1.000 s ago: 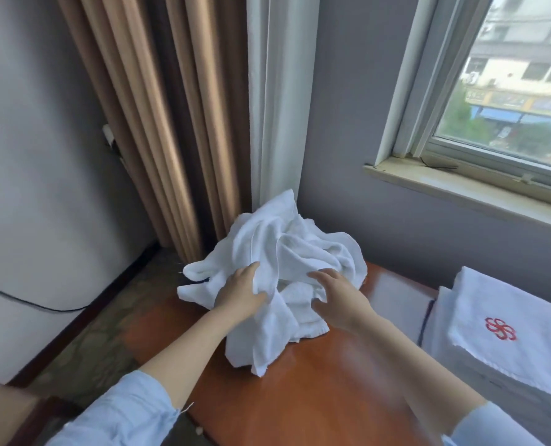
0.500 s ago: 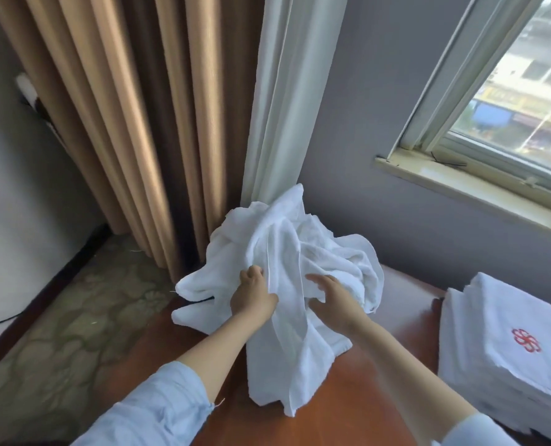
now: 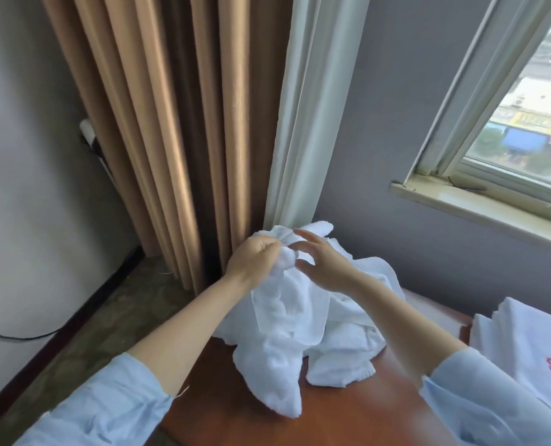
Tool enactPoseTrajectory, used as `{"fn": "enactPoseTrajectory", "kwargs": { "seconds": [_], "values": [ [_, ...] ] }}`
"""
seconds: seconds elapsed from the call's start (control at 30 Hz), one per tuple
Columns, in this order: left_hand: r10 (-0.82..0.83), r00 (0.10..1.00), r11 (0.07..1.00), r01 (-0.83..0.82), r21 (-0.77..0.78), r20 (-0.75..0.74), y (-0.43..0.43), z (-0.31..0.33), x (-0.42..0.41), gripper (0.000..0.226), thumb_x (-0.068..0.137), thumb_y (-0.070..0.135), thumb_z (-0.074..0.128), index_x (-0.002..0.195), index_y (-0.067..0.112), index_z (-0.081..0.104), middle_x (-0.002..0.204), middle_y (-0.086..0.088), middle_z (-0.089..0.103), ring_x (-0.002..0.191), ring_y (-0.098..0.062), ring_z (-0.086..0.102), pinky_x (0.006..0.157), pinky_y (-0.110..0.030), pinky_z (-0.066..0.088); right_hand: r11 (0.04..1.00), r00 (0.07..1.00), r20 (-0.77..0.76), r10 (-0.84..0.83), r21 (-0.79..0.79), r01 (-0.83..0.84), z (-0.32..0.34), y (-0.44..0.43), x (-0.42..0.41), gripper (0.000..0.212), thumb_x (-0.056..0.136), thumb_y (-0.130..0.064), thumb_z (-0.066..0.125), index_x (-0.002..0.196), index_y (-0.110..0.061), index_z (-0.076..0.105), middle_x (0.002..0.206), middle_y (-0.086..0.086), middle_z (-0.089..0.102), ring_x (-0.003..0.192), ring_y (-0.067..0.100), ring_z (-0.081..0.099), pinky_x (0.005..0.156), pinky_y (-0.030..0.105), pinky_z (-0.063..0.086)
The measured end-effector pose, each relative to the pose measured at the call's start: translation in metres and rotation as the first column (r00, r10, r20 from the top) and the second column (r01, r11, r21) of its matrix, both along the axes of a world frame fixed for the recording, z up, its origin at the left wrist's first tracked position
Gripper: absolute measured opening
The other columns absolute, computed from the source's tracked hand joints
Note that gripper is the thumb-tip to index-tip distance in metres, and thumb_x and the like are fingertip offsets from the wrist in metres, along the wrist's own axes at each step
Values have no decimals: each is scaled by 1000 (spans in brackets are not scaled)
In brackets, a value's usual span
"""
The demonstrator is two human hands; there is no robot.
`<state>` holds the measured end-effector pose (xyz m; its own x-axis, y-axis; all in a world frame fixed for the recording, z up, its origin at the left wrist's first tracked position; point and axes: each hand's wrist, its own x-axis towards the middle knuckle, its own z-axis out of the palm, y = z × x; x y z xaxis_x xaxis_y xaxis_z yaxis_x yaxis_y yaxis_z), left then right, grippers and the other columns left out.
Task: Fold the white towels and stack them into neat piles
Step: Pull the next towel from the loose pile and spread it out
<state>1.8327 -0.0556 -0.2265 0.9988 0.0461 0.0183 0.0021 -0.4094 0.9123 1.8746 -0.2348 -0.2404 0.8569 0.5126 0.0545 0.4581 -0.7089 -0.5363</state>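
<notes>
From the head-worn camera, looking down across a reddish-brown wooden table (image 3: 348,420), a person in pale blue sleeves was reaching forward with both forearms bare. A loose heap of white towels (image 3: 348,342) lay crumpled at the far left corner of the table, right beside a brown curtain (image 3: 171,140) and a white curtain (image 3: 303,123). At the right edge of the table sat a folded pile (image 3: 521,342) of white towels, the top one marked with a red flower emblem. A window (image 3: 525,123) stood beyond it, on the far right. The left hand (image 3: 254,262) was raised above the heap, knuckles up, its fingers curled tight around a bunched corner of one towel (image 3: 283,317), which hung down from that grip and draped over the heap to the table. The right hand (image 3: 325,268) hovered just beside that bunched corner, palm turned toward the left, fingers spread and thumb parted from them, gripping nothing; whether its fingertips brushed the cloth could not be told. The step in hand looked like pulling a single towel free of the heap and finding its edge. The next move would likely call for the right hand to pinch the hem near the left hand's grip, run along to a second corner, and shake the towel flat before folding it.
</notes>
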Motion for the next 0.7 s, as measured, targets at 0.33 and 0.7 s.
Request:
{"fn": "enactPoseTrajectory", "kwargs": {
  "seconds": [0.33,0.7],
  "values": [
    [264,932,946,-300,119,250,12,42,9,48,91,41,40,51,15,32,44,7,33,46,-13,31,52,-30,28,989,989,22,-146,10,146,39,-10,-2,18,95,-37,46,78,-35,42,66,-7,50,59,15,47,53,30,32],
    [-279,960,953,277,124,-1,-45,26,14,51,88,69,43,84,26,69,81,1,70,83,-18,66,81,-36,48,826,906,-307,-291,397,400,84,-45,-26,29,91,-23,54,63,-26,47,49,-18,44,42,4,41,41,16,34]
  ]
}}
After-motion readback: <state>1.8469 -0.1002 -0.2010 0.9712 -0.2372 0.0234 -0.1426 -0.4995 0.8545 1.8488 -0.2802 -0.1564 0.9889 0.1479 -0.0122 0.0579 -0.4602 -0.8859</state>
